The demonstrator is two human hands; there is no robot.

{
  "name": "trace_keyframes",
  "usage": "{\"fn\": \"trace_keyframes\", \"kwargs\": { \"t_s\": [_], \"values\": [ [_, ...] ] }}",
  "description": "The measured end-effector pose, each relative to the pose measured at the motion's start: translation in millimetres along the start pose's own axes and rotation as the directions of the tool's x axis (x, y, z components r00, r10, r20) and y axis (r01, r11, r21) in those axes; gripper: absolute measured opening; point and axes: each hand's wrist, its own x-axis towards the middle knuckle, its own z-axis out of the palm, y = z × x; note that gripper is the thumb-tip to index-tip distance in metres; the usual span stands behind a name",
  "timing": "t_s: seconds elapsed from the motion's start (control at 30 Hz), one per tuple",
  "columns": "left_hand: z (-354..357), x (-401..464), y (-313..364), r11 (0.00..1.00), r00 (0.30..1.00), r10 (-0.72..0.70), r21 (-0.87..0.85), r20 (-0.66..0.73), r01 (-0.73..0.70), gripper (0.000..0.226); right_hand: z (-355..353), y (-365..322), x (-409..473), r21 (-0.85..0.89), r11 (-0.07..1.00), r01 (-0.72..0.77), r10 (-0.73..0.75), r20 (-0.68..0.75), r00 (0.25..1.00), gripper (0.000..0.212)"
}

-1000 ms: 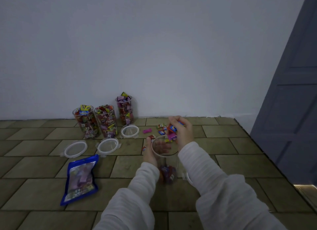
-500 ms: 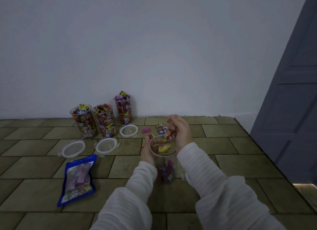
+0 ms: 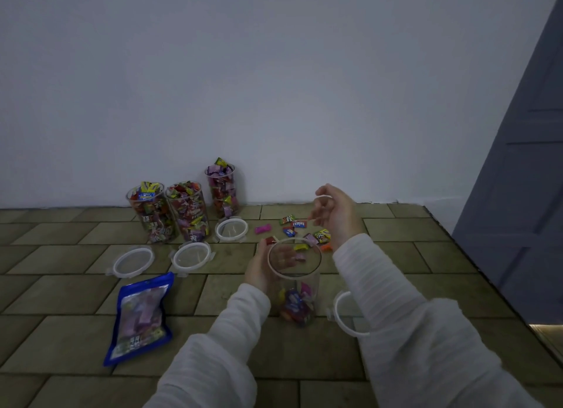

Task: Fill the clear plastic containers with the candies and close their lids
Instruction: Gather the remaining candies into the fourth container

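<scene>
A tiled floor [image 3: 76, 288] met a pale wall. The jar [image 3: 295, 281] stood upright, mouth up, a few candies [image 3: 294, 307] at its bottom, gripped by the left hand [image 3: 259, 269]. The right hand [image 3: 333, 214] hung above loose candies [image 3: 304, 229], fingers loosely curled, empty. Three full jars [image 3: 185, 206] stood by the wall, lids [image 3: 192, 255] lying before them.

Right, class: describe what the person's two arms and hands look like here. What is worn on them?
Both arms wear long, loose white sleeves with a fine horizontal ribbed texture, reaching down to the wrists. The left hand and right hand are bare: no gloves, and no watch or bracelet shows. The left sleeve and right sleeve look identical, apparently one garment.
</scene>
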Motion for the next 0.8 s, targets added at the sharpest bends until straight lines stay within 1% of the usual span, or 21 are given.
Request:
{"fn": "trace_keyframes", "kwargs": {
  "t_s": [0.03, 0.1, 0.13, 0.17, 0.2, 0.23, 0.27, 0.3, 0.33, 0.37, 0.4, 0.43, 0.47, 0.5, 0.53, 0.6, 0.63, 0.7, 0.73, 0.8],
  "values": [
    [-3, 2, 1, 0.996, 0.999, 0.038, 0.080, -0.036, -0.035, 0.055, -4, 3, 5, -0.053, 0.999, 0.005, -0.006, -0.009, 1.000, 0.021],
    [-11, 6, 2, 0.962, 0.980, 0.154, 0.245, -0.129, -0.119, 0.029, -11, 13, 15, -0.217, 0.976, 0.012, -0.020, -0.035, 0.999, 0.021],
    [-14, 10, 1, 0.940, 0.968, 0.209, 0.301, -0.137, -0.160, 0.016, -16, 21, 20, -0.297, 0.955, 0.009, -0.026, -0.052, 0.998, 0.021],
    [-19, 14, 0, 0.882, 0.953, 0.285, 0.419, -0.106, -0.217, 0.006, -20, 31, 25, -0.366, 0.931, 0.002, -0.029, -0.067, 0.997, 0.020],
    [-24, 19, 1, 0.746, 0.928, 0.370, 0.609, -0.044, -0.269, 0.007, -24, 41, 32, -0.444, 0.896, 0.000, -0.033, -0.068, 0.997, 0.017],
    [-27, 23, 1, 0.538, 0.923, 0.382, 0.805, 0.033, -0.252, 0.021, -29, 53, 40, -0.550, 0.835, 0.007, -0.044, -0.054, 0.998, 0.012],
    [-30, 27, 1, 0.322, 0.929, 0.366, 0.928, 0.064, -0.190, 0.036, -35, 66, 48, -0.679, 0.734, 0.023, -0.061, -0.032, 0.998, 0.007],
    [-31, 29, 2, 0.158, 0.944, 0.322, 0.979, 0.071, -0.127, 0.049, -40, 79, 56, -0.802, 0.597, 0.028, -0.066, -0.015, 0.998, 0.007],
    [-32, 33, 1, 0.063, 0.966, 0.253, 0.996, 0.047, -0.065, 0.058, -44, 89, 62, -0.894, 0.447, 0.027, -0.052, 0.004, 0.999, 0.016],
    [-32, 37, 0, -0.002, 0.977, 0.208, 0.999, 0.038, -0.038, 0.063, -47, 97, 66, -0.951, 0.308, 0.030, -0.023, 0.025, 0.999, 0.029],
    [-33, 42, -1, -0.075, 0.985, 0.166, 0.997, 0.048, -0.036, 0.065, -49, 103, 69, -0.979, 0.197, 0.050, 0.016, 0.054, 0.998, 0.046],
    [-34, 46, -3, -0.149, 0.988, 0.137, 0.988, 0.069, -0.048, 0.065, -50, 107, 72, -0.990, 0.118, 0.083, 0.064, 0.090, 0.994, 0.063],
    [-35, 51, -3, -0.209, 0.990, 0.113, 0.976, 0.088, -0.063, 0.065, -50, 111, 76, -0.991, 0.069, 0.111, 0.117, 0.119, 0.986, 0.080],
    [-37, 57, -3, -0.250, 0.991, 0.088, 0.965, 0.104, -0.079, 0.065, -51, 115, 80, -0.991, 0.028, 0.134, 0.169, 0.137, 0.976, 0.093],
    [-38, 63, -3, -0.272, 0.991, 0.063, 0.958, 0.116, -0.094, 0.065, -51, 119, 84, -0.987, -0.025, 0.156, 0.213, 0.148, 0.966, 0.100],
    [-37, 74, -2, -0.307, 0.988, 0.046, 0.943, 0.150, -0.129, 0.065, -53, 128, 93, -0.972, -0.138, 0.189, 0.271, 0.146, 0.951, 0.101],
    [-36, 80, -1, -0.320, 0.986, 0.044, 0.937, 0.160, -0.138, 0.066, -54, 131, 98, -0.968, -0.166, 0.186, 0.294, 0.132, 0.947, 0.099],
    [-34, 95, -3, -0.317, 0.985, 0.045, 0.938, 0.165, -0.143, 0.064, -55, 136, 106, -0.973, -0.169, 0.159, 0.311, 0.101, 0.945, 0.091],
    [-33, 102, -4, -0.300, 0.984, 0.055, 0.942, 0.172, -0.148, 0.060, -56, 138, 110, -0.972, -0.173, 0.158, 0.297, 0.101, 0.950, 0.084],
    [-32, 113, -8, -0.258, 0.969, 0.122, 0.950, 0.213, -0.176, 0.051, -57, 144, 114, -0.960, -0.192, 0.202, 0.235, 0.155, 0.959, 0.070]
  ]
}}
